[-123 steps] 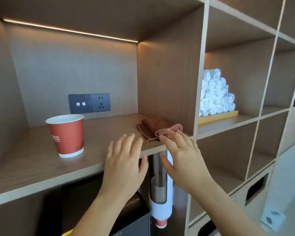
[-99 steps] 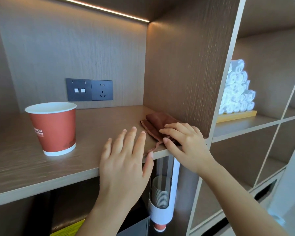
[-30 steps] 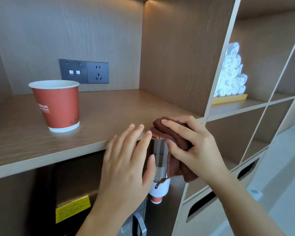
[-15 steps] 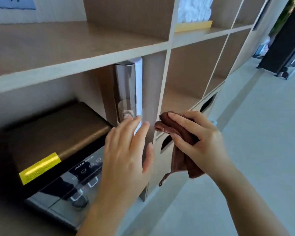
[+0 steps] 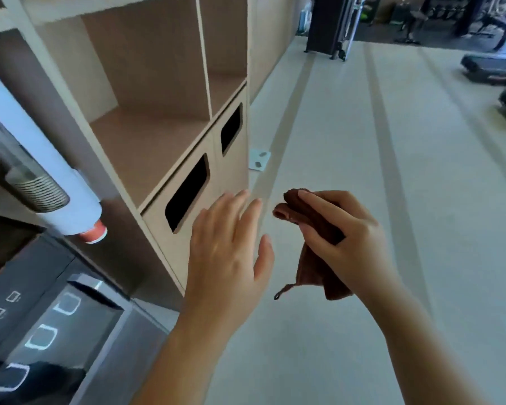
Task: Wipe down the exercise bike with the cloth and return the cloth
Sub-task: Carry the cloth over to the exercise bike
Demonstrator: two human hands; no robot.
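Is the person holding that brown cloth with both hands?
No, only the right hand grips the brown cloth; the left hand is open beside it, touching nothing.

Shelving unit (image 5: 146, 118) at left, cloth (image 5: 313, 244) in right hand (image 5: 345, 238), left hand (image 5: 228, 252) between them

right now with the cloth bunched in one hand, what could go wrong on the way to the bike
The brown cloth is held only by the right hand, with a corner and a loose loop dangling below; it might slip or snag. The left hand is open and empty, close to the cabinet corner, and could knock it while turning. The view is motion-blurred, so footing near the dark gym equipment ahead may be misjudged.
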